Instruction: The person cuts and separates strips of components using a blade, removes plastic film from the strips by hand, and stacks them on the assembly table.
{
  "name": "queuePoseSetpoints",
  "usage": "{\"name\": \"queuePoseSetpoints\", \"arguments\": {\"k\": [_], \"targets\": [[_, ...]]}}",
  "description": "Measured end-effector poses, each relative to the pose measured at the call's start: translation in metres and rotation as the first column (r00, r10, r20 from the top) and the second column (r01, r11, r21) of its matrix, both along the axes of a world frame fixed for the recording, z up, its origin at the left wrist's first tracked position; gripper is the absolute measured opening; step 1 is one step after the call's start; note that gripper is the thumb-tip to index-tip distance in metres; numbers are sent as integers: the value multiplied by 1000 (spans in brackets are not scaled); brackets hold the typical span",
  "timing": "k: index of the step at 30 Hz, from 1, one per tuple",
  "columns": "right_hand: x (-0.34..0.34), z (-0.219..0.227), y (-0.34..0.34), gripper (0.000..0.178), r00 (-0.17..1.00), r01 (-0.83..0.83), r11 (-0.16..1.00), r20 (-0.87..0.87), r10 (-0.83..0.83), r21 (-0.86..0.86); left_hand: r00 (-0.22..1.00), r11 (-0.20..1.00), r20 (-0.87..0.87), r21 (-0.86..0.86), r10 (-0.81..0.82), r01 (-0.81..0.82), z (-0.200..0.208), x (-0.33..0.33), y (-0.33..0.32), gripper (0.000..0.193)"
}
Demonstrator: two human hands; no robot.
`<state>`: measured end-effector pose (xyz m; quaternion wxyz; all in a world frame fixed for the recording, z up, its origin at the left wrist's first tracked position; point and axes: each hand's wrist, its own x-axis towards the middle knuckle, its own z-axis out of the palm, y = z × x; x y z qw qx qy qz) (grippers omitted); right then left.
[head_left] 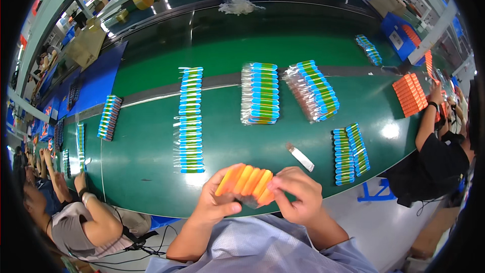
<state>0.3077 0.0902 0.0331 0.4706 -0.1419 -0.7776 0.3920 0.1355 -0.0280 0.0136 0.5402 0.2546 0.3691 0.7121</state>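
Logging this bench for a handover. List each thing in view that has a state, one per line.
Orange sticks: fanned bundle, held in both hands.
Left hand: grip closed on the bundle's left side.
Right hand: fingers pinching its right end.
Blue-green packets: lying flat in a long row.
Wrapped packet stack: lying flat.
White tube: lying loose on the green belt.

Bright overhead light is flooding the scene evenly, and shadows are staying faint and short. White glare patches are bouncing off the glossy green counter point(151, 141), the strongest ones sitting at its near edge and toward the right side. The fisheye is bending every straight edge toward the rim (the belt seam is curving like a bow), and a black ring is closing in the corners. The centre is showing fairly sharp; people and boxes at the edges are smearing into soft, compressed shapes.
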Motion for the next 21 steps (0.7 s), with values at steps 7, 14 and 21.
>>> {"name": "queuePoseSetpoints", "arguments": {"k": [7,14,21], "targets": [[-7,-3,-10,58,986,-163,937,-70,149,-308,846,960,486,-45,-219,275,-22,23,4,97],[4,9,0,57,979,-205,947,-38,202,-247,898,977,386,51,-209,206,-10,20,3,89],[2,14,-3,61,966,-254,931,-25,256,-264,986,972,153,216,62,-95,-26,22,-5,86]]}}
